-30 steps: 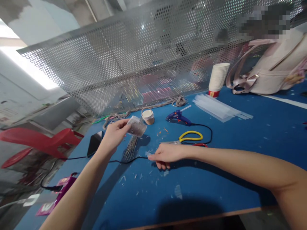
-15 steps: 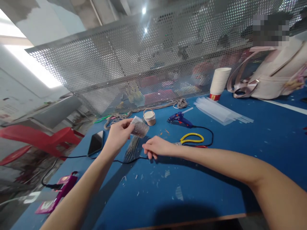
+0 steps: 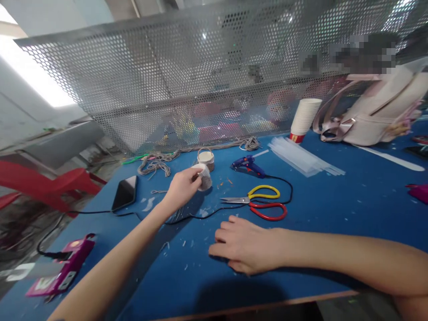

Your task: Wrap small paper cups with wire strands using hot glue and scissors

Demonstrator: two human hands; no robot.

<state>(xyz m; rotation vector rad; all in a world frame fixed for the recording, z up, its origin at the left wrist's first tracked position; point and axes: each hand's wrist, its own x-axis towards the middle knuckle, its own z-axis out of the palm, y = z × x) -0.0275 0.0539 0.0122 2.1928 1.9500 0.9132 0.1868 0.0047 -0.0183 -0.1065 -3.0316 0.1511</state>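
My left hand (image 3: 183, 185) grips a small cup (image 3: 204, 180), white at the rim and greyish round its side. It is held right in front of a little bucket (image 3: 206, 159) with a looped handle, which stands on the table. Palm down over the blue table top, my right hand (image 3: 244, 245) has its fingers loosely bent and apart, with nothing visible in them. Scissors (image 3: 245, 200) with one yellow and one red handle lie beyond it. Thin wires (image 3: 177, 215) are partly hidden under my left hand and wrist.
A blue glue gun (image 3: 249, 166), translucent strips (image 3: 301, 156), stacked paper cups (image 3: 304, 118) and a pale bag (image 3: 371, 111) are towards the back. Grey cord (image 3: 155, 162) lies along the perforated screen (image 3: 133, 84). At left are a phone (image 3: 125, 192) and purple power strip (image 3: 68, 265).
My right hand has moved away from the wires towards the table's front edge, uncovering the scissors. The cup in my left hand has turned and come closer to the little bucket.
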